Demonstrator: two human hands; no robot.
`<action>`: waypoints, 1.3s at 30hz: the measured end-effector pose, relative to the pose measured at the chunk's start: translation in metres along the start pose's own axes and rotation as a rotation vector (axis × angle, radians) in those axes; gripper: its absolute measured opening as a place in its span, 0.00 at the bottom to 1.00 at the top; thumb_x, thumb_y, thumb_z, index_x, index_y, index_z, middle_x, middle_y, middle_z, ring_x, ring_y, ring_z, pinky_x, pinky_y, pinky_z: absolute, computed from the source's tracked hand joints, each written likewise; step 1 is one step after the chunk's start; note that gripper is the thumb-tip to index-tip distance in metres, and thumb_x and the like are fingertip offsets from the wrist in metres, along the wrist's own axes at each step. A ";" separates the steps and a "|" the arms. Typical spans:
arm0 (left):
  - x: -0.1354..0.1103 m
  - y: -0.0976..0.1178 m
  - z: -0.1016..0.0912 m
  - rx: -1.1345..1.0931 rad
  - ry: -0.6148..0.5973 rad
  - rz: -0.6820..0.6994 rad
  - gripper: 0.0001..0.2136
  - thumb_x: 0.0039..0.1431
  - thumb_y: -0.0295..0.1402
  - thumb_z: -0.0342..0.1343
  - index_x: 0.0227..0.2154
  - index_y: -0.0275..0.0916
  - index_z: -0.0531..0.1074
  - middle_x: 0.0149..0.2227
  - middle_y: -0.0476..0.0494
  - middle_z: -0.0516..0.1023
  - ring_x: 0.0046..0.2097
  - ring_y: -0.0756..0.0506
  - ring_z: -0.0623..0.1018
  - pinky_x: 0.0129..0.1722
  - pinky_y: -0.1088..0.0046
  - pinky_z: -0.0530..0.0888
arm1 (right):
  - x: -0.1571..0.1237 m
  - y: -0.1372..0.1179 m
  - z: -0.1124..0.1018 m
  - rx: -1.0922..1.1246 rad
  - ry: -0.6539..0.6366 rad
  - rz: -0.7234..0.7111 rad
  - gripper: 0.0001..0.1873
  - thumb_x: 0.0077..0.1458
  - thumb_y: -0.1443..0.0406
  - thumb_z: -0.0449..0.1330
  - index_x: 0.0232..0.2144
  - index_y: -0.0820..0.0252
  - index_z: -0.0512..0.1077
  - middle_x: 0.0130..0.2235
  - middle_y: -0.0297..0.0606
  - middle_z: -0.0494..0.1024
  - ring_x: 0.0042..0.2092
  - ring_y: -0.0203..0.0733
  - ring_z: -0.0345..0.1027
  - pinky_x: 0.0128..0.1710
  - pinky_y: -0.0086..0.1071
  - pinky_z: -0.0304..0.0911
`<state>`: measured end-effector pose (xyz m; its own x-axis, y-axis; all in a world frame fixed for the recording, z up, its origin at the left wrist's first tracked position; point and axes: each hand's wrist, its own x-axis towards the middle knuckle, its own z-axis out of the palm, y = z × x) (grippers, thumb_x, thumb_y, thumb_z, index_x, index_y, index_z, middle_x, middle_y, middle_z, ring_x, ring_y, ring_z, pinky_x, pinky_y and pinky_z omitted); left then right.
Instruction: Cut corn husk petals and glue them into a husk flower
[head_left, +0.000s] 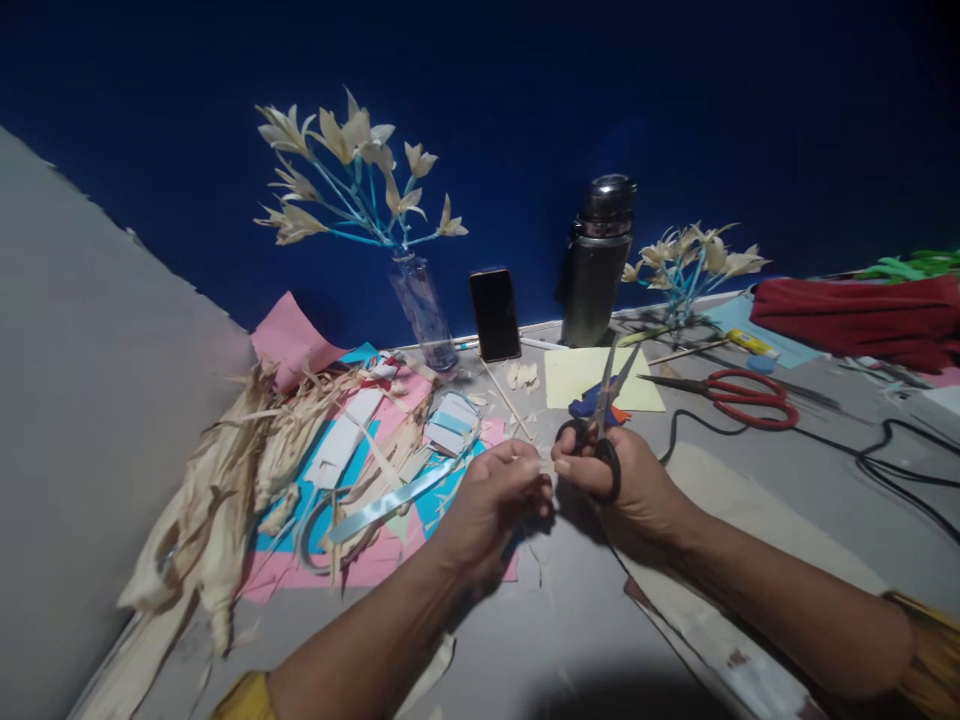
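Observation:
My right hand (630, 480) grips a pair of scissors (606, 400) with black handles, their blades pointing up and slightly apart. The thumb and fingertips of that hand nearly meet those of my left hand (502, 485). My left hand is closed in a pinch; a tiny pale bit shows between the two hands, too small to name. Left of my hands, dried corn husks (232, 510) lie in a heap beside pink and blue paper (367, 570). A light blue ribbon (401, 505) curls across the heap.
A glass bottle (425, 310) holds husk flowers on blue stems. Behind my hands stand a phone (495, 315) and a steel flask (598, 265). Red-handled scissors (754, 398), a black cable (870, 458) and a dark red cloth (855, 315) lie to the right.

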<state>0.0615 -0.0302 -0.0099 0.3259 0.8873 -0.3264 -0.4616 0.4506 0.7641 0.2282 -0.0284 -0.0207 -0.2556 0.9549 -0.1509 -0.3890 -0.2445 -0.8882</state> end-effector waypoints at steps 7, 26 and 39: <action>0.004 0.012 -0.007 -0.246 -0.097 0.002 0.11 0.47 0.28 0.66 0.20 0.36 0.66 0.21 0.52 0.66 0.24 0.54 0.65 0.26 0.76 0.66 | 0.002 0.001 0.000 -0.045 0.100 -0.029 0.19 0.41 0.62 0.75 0.31 0.60 0.71 0.26 0.28 0.69 0.25 0.32 0.59 0.25 0.27 0.53; 0.004 0.004 -0.007 0.130 0.102 0.160 0.07 0.46 0.29 0.64 0.23 0.36 0.70 0.21 0.48 0.74 0.23 0.52 0.71 0.27 0.76 0.66 | -0.001 0.008 -0.006 -0.271 -0.289 0.244 0.26 0.49 0.47 0.69 0.31 0.65 0.71 0.29 0.37 0.73 0.27 0.32 0.61 0.24 0.25 0.54; 0.004 0.007 -0.009 0.223 0.065 0.243 0.05 0.45 0.29 0.62 0.26 0.35 0.73 0.23 0.48 0.73 0.24 0.52 0.68 0.28 0.74 0.65 | -0.006 0.009 -0.001 -0.296 -0.365 0.314 0.24 0.50 0.51 0.70 0.25 0.59 0.62 0.21 0.26 0.61 0.22 0.28 0.50 0.20 0.24 0.44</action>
<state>0.0524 -0.0229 -0.0107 0.1716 0.9738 -0.1491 -0.3251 0.1988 0.9245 0.2276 -0.0363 -0.0285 -0.6289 0.7110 -0.3146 0.0067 -0.3996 -0.9167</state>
